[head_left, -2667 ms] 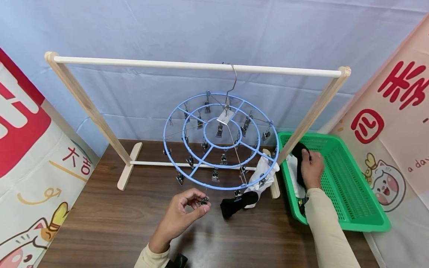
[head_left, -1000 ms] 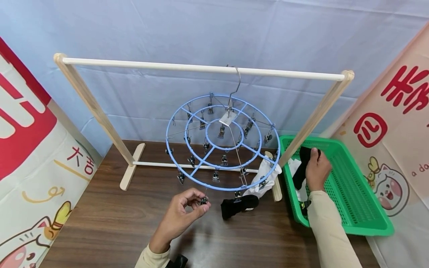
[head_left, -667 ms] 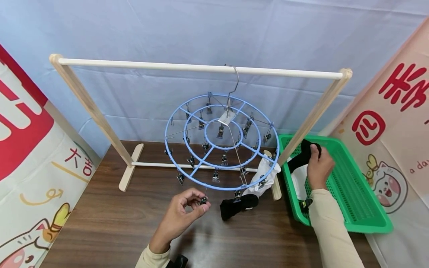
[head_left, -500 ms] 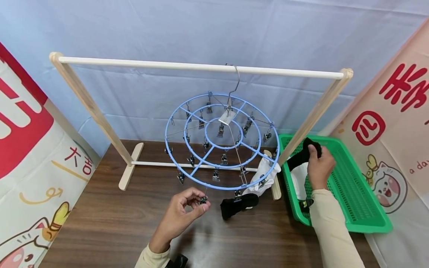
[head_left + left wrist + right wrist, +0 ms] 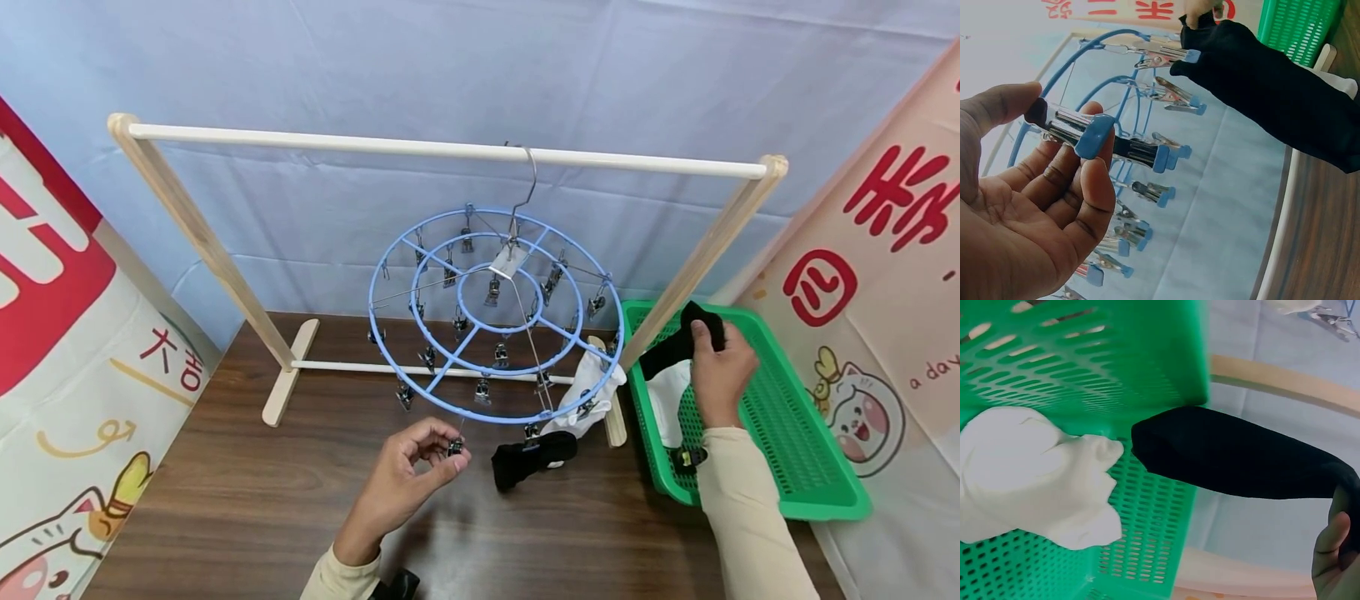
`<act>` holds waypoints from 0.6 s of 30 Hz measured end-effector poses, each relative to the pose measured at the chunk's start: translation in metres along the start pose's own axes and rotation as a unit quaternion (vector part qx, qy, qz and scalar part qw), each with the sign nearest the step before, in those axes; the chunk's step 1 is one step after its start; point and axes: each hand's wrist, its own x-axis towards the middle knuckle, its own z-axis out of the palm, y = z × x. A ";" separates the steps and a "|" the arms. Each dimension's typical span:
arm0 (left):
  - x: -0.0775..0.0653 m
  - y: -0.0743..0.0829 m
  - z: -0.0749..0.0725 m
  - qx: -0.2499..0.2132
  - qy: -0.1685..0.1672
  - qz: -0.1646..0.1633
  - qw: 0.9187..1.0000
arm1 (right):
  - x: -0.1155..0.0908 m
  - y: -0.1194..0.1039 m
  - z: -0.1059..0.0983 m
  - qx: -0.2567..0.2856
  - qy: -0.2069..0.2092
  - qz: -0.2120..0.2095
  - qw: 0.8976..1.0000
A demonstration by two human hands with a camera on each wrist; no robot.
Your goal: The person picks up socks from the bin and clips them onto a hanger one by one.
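My left hand (image 5: 397, 483) pinches a metal clip (image 5: 1072, 128) with blue tips, which hangs from the front edge of a round blue sock hanger (image 5: 508, 260). Between the thumb and fingers of my right hand (image 5: 723, 379) is a black sock (image 5: 1229, 453), held over the left side of the green basket (image 5: 825, 483). Its loose end points left in the head view. Beneath it in the basket lies a white sock (image 5: 667, 400). Another black sock (image 5: 517, 464) and a white sock (image 5: 592, 387) are clipped at the hanger's front right.
A wooden rack with a white top bar (image 5: 337, 145) carries the hanger by its hook. Several other clips dangle from the blue rings. The rack's right post (image 5: 705, 258) stands at the basket's left wall. Everything is on a brown wooden table (image 5: 247, 500).
My right hand has moved a little right and lifted the black sock up from the basket, so the sock's loose end has swung left. My left hand stays at the same clip.
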 end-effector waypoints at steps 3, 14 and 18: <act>0.000 0.000 0.000 0.000 0.001 -0.005 1.000 | -0.001 -0.006 -0.003 0.011 -0.001 -0.002 1.000; 0.000 -0.001 -0.001 0.005 -0.003 -0.016 1.000 | -0.001 -0.031 -0.014 0.016 0.005 -0.010 1.000; 0.001 -0.001 -0.001 0.005 -0.002 -0.011 1.000 | -0.001 -0.037 -0.016 0.027 0.008 -0.009 1.000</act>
